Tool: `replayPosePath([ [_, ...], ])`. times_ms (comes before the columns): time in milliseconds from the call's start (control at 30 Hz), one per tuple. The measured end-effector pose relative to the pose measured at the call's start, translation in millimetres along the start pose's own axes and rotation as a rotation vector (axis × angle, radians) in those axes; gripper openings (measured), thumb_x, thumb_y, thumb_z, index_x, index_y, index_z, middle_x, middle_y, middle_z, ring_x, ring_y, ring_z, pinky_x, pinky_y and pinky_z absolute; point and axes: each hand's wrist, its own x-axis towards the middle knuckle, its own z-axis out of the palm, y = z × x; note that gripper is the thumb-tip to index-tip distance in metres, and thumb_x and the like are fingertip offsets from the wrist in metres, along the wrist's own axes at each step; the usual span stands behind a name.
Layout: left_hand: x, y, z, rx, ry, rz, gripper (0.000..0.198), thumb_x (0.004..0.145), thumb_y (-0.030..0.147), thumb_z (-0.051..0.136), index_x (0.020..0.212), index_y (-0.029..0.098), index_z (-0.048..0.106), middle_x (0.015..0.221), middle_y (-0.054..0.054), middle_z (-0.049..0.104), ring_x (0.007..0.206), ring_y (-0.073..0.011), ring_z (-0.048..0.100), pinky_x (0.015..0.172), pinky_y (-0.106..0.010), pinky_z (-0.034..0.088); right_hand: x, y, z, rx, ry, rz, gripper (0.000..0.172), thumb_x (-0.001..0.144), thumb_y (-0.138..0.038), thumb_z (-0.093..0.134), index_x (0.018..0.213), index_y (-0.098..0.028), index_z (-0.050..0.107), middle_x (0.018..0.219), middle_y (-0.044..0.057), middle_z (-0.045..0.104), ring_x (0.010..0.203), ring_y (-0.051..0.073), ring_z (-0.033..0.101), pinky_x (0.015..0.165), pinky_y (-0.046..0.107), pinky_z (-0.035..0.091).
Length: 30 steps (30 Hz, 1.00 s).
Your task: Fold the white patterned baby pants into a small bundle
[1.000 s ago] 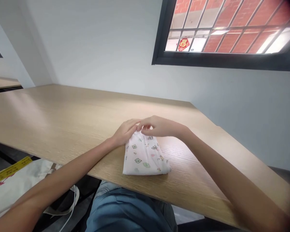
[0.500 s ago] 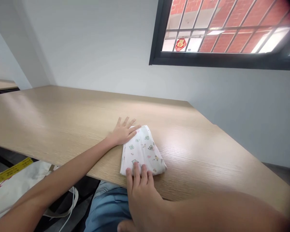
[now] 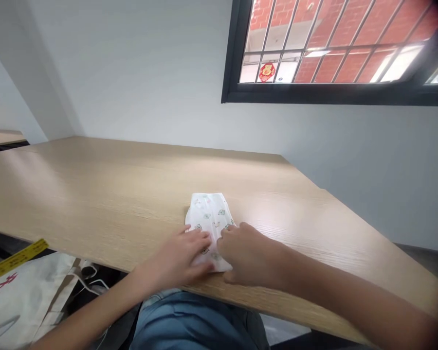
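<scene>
A person seated at a long wooden desk [image 3: 95,194] presses both hands onto the near end of a small folded white cloth [image 3: 211,216] printed with tiny cartoon figures, which lies flat close to the desk's near edge, right of its middle and well away from the far edge along the grey wall. The left hand [image 3: 178,255] lies with its fingers spread flat over the cloth's near left corner, gripping nothing; the right hand [image 3: 250,253] is loosely curled over the near right part, fingertips on the fabric, though whether they pinch a fold cannot be told from this angle. A second earlier both hands met at the cloth's far end; half a second ago the left hand lay flat at the far left side while the right hand came down on the near edge. Now both hands have gathered at the near end, and the bundle looks narrower and more compact than it did, which suggests another fold has been laid and is being pressed down, so the folding appears well along. The far half of the cloth stays uncovered. Below the desk edge, blue denim [image 3: 190,325] covers the person's lap, and a pale tote bag [image 3: 22,301] with a yellow strip sits to the left.
</scene>
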Motion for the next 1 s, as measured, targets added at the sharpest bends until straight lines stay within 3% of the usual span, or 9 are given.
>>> replayPosePath([
  [100, -16.0, 4.2, 11.4, 0.023, 0.008, 0.049, 0.049, 0.083, 0.039, 0.052, 0.126, 0.016, 0.043, 0.128, -0.010, 0.050, 0.118, -0.0245, 0.045, 0.103, -0.044, 0.031, 7.5, 10.6, 5.7, -0.054, -0.090, 0.040, 0.033, 0.063, -0.026, 0.069, 0.090, -0.007, 0.064, 0.094, 0.015, 0.061, 0.075, 0.025, 0.059, 0.059, 0.030, 0.041],
  [267, -12.8, -6.1, 23.4, 0.165, 0.104, 0.150, 0.034, 0.080, 0.011, 0.041, 0.113, 0.011, 0.051, 0.117, -0.013, 0.057, 0.109, -0.0230, 0.052, 0.099, -0.041, 0.037, 11.6, 13.0, 26.0, -0.012, 0.007, 0.088, 0.055, 0.057, -0.005, 0.064, 0.111, 0.000, 0.052, 0.107, 0.019, 0.054, 0.080, 0.024, 0.058, 0.058, 0.028, 0.042],
  [367, -6.4, -9.1, 17.9, 0.129, 0.110, 0.134, 0.029, 0.077, 0.008, 0.037, 0.099, 0.010, 0.056, 0.096, -0.013, 0.063, 0.092, -0.0229, 0.058, 0.087, -0.039, 0.045, 10.7, 20.5, 24.9, 0.033, 0.028, 0.078, 0.045, 0.060, -0.004, 0.057, 0.104, -0.003, 0.055, 0.100, 0.016, 0.056, 0.074, 0.021, 0.056, 0.054, 0.026, 0.038],
  [500, -7.3, -7.6, -0.6, -0.139, 0.027, -0.059, 0.019, 0.082, 0.020, 0.039, 0.081, 0.015, 0.057, 0.076, -0.004, 0.058, 0.071, -0.0169, 0.055, 0.065, -0.027, 0.044, 6.0, 41.7, 5.5, 0.218, -0.129, -0.013, 0.006, 0.064, -0.016, 0.054, 0.069, -0.015, 0.052, 0.064, -0.002, 0.049, 0.049, 0.010, 0.041, 0.043, 0.024, 0.026],
  [600, -16.8, -5.0, -7.2, -0.466, -0.002, -0.123, 0.027, 0.087, 0.032, 0.038, 0.081, 0.016, 0.057, 0.075, -0.001, 0.055, 0.069, -0.0140, 0.051, 0.062, -0.023, 0.039, 3.0, 57.6, -6.8, 0.426, -0.241, -0.211, 0.017, 0.063, -0.017, 0.053, 0.056, -0.018, 0.037, 0.052, -0.008, 0.031, 0.047, 0.007, 0.029, 0.043, 0.022, 0.022],
  [700, -26.6, -5.1, -1.9, -0.848, 0.014, -0.129, 0.037, 0.084, 0.047, 0.043, 0.099, 0.016, 0.057, 0.088, -0.003, 0.057, 0.080, -0.0171, 0.052, 0.067, -0.025, 0.040, 5.0, 71.8, -9.9, 0.595, -0.276, -0.299, 0.014, 0.065, -0.013, 0.048, 0.057, -0.017, 0.037, 0.054, -0.008, 0.028, 0.049, 0.006, 0.028, 0.044, 0.021, 0.023],
  [800, -29.4, -7.4, 7.6, -1.061, 0.053, -0.217, 0.044, 0.079, 0.048, 0.054, 0.111, 0.017, 0.053, 0.100, -0.005, 0.057, 0.090, -0.0203, 0.052, 0.076, -0.028, 0.041, 11.0, 85.3, -6.8, 0.735, -0.217, -0.340, 0.007, 0.068, -0.010, 0.044, 0.070, -0.016, 0.048, 0.064, -0.006, 0.041, 0.057, 0.007, 0.039, 0.050, 0.019, 0.030],
  [900, -25.2, -8.0, 15.0, -1.104, 0.150, -0.334, 0.037, 0.085, 0.043, 0.050, 0.110, 0.015, 0.053, 0.100, -0.006, 0.058, 0.092, -0.0189, 0.052, 0.082, -0.029, 0.040, 17.5, 95.1, -2.2, 0.893, -0.175, -0.402, 0.017, 0.074, -0.012, 0.042, 0.087, -0.013, 0.053, 0.080, -0.001, 0.050, 0.073, 0.011, 0.049, 0.060, 0.020, 0.038],
  [1000, -19.0, -6.1, 20.2, -1.034, 0.316, -0.387, 0.039, 0.089, 0.046, 0.040, 0.110, 0.014, 0.050, 0.093, -0.005, 0.058, 0.085, -0.0168, 0.053, 0.077, -0.026, 0.042, 22.5, 98.6, 1.3, 0.943, -0.122, -0.379, 0.009, 0.078, -0.014, 0.044, 0.082, -0.013, 0.051, 0.080, 0.000, 0.049, 0.074, 0.011, 0.049, 0.060, 0.020, 0.039],
])
